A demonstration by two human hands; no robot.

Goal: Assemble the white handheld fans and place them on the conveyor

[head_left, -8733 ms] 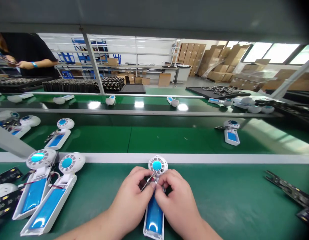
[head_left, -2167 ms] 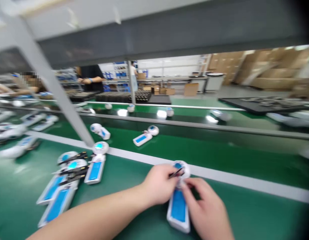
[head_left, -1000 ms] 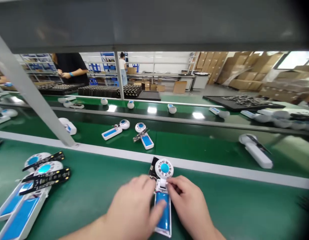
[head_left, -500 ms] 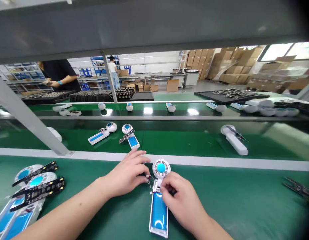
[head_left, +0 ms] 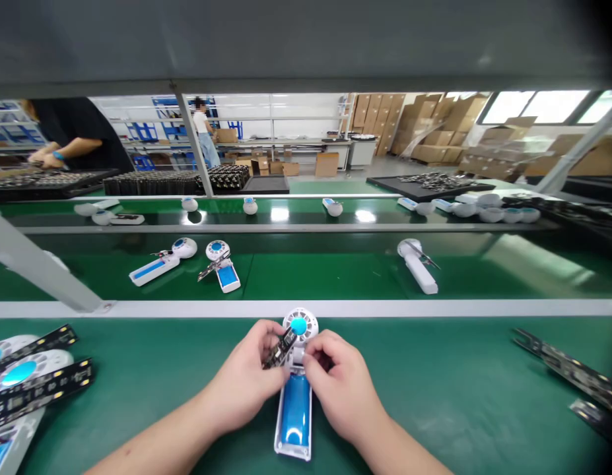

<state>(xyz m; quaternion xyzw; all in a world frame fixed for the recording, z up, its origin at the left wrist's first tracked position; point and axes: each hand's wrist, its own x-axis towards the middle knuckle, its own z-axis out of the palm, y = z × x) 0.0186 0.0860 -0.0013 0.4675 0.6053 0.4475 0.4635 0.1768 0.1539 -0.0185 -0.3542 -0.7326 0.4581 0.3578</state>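
Note:
An opened white handheld fan (head_left: 279, 429) lies lengthwise before me on the green work surface. Its round head has a turquoise centre, and a blue battery (head_left: 296, 406) fills the handle. My left hand (head_left: 251, 376) grips a small black circuit board (head_left: 280, 349) between thumb and fingers, tilted over the left side of the fan's neck. On the other side, my right hand (head_left: 338, 379) has thumb and forefinger pinched together against the neck. What those fingertips hold, if anything, is hidden.
Opened fans with black circuit boards (head_left: 43, 389) are stacked at left. More loose boards (head_left: 568, 369) lie at right. Beyond a white rail (head_left: 345, 308), a green conveyor (head_left: 306, 270) carries several fans. A slanted post (head_left: 43, 264) stands at left. A person (head_left: 88, 138) works across the line.
My left hand has come back toward the fan's neck and now shows the circuit board raised in its grip. My right hand stays at the neck. The view has turned slightly right.

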